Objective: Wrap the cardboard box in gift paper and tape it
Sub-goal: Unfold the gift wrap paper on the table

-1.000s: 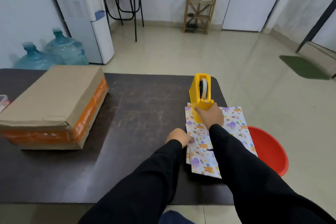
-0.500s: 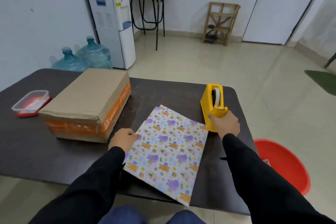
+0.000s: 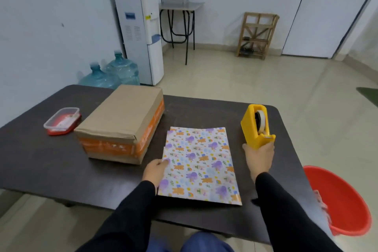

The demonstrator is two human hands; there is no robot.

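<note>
A brown cardboard box sealed with orange tape lies on the dark table, left of centre. Folded gift paper with a purple and orange animal print lies flat to the right of the box. My left hand pinches the paper's left edge. A yellow tape dispenser stands upright to the right of the paper, and my right hand grips its near end.
A clear plastic container with a red lid sits left of the box. A red basin stands on the floor at the table's right. Water bottles and a dispenser stand behind the table.
My left hand slid the gift paper left to the middle of the table and squared it up. My right hand moved the tape dispenser off the paper to its right.
</note>
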